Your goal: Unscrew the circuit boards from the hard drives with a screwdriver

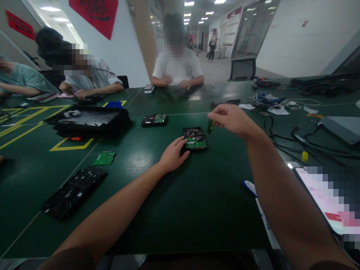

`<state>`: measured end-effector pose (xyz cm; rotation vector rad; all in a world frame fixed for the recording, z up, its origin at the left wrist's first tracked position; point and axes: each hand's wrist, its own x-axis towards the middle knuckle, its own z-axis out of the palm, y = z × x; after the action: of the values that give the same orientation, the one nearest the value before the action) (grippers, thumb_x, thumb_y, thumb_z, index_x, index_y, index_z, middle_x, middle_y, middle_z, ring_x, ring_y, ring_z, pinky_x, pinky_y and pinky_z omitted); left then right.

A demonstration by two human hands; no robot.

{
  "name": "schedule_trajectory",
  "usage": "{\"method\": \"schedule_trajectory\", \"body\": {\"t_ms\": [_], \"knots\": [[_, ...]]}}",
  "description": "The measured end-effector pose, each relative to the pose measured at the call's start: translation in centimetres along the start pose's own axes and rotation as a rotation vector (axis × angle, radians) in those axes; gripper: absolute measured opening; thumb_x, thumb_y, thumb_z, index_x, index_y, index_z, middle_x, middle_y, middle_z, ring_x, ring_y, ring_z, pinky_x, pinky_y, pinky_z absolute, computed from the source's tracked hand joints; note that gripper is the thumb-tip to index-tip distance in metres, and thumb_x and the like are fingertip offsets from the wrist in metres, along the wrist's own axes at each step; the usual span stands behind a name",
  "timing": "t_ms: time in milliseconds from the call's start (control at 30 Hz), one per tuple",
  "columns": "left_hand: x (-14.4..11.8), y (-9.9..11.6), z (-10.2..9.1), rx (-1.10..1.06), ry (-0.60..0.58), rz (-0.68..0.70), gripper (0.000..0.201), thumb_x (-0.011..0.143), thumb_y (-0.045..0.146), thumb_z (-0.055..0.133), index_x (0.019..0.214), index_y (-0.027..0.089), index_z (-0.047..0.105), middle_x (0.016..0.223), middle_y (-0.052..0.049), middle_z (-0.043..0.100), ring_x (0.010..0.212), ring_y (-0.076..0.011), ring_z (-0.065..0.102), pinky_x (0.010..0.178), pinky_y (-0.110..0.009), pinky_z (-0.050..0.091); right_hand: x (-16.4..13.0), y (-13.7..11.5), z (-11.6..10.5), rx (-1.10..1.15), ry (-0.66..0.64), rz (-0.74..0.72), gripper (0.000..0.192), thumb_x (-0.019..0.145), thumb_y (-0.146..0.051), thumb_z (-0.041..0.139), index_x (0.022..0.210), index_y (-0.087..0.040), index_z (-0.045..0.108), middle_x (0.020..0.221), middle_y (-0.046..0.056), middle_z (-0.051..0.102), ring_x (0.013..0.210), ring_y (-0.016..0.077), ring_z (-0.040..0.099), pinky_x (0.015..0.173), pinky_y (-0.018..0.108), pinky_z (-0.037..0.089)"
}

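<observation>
A hard drive [194, 137] lies flat on the green table [208, 210], with its green circuit board and dark metal base facing up. My left hand [174, 154] grips the left side of this drive, its fingers on the edge of the board and the thumb at the near side. Just right of the drive and above the table, my right hand [229, 118] pinches a small screwdriver [210, 126] with a dark green and yellow handle pointing down. The screwdriver's tip is too small and dark to make out.
Behind stands another hard drive [154, 120]. To the left are a black tray [90, 120], a loose green circuit board [104, 158] and a black plastic frame [74, 191]. Black cables [300, 140], a grey metal box [344, 129] and a phone [320, 198] lie right. People sit across the table.
</observation>
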<state>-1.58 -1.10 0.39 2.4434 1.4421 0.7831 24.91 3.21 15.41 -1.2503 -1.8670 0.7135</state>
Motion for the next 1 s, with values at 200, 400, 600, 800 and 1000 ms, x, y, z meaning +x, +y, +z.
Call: {"method": "schedule_trajectory", "body": {"t_ms": [200, 400, 600, 800, 1000], "knots": [[-0.04, 0.11, 0.04, -0.01, 0.004, -0.005, 0.056, 0.099, 0.037, 0.062, 0.15, 0.016, 0.053, 0.162, -0.016, 0.049, 0.15, -0.0309, 0.05, 0.126, -0.048, 0.042, -0.03, -0.11, 0.3, 0.038, -0.016, 0.012, 0.026, 0.094, -0.043, 0.076, 0.087, -0.02, 0.069, 0.081, 0.006, 0.075, 0.053, 0.0119, 0.059, 0.047, 0.028, 0.045], [-0.04, -0.06, 0.23, -0.002, 0.009, -0.007, 0.056, 0.099, 0.038, 0.062, 0.151, 0.017, 0.053, 0.162, -0.015, 0.05, 0.149, -0.0315, 0.051, 0.125, -0.048, 0.044, -0.27, -0.5, 0.37, 0.165, -0.126, -0.003, 0.031, 0.099, -0.049, 0.071, 0.098, -0.018, 0.074, 0.072, 0.006, 0.071, 0.062, 0.0172, 0.068, 0.058, 0.031, 0.057], [-0.05, 0.17, -0.04, 0.002, -0.001, -0.013, 0.056, 0.099, 0.037, 0.062, 0.15, 0.015, 0.053, 0.162, -0.017, 0.049, 0.149, -0.0323, 0.051, 0.125, -0.048, 0.044, -0.07, -0.08, -0.05, 0.031, -0.055, -0.035, 0.027, 0.094, -0.045, 0.077, 0.086, -0.019, 0.073, 0.07, 0.004, 0.069, 0.06, 0.0144, 0.062, 0.053, 0.027, 0.049], [-0.03, 0.26, -0.17, -0.001, -0.005, -0.011, 0.056, 0.099, 0.036, 0.062, 0.151, 0.016, 0.053, 0.162, -0.016, 0.049, 0.149, -0.0321, 0.05, 0.125, -0.049, 0.043, -0.15, -0.14, 0.08, 0.039, -0.041, 0.004, 0.027, 0.09, -0.044, 0.08, 0.085, -0.019, 0.07, 0.077, 0.007, 0.074, 0.054, 0.0131, 0.061, 0.044, 0.028, 0.045], [-0.01, -0.09, 0.18, -0.001, 0.004, 0.001, 0.056, 0.1, 0.038, 0.062, 0.15, 0.016, 0.053, 0.162, -0.017, 0.05, 0.15, -0.0315, 0.05, 0.125, -0.049, 0.043, -0.24, -0.34, 0.31, 0.141, -0.123, -0.028, 0.033, 0.098, -0.051, 0.071, 0.094, -0.018, 0.073, 0.076, 0.007, 0.073, 0.059, 0.0154, 0.066, 0.053, 0.03, 0.054]]}}
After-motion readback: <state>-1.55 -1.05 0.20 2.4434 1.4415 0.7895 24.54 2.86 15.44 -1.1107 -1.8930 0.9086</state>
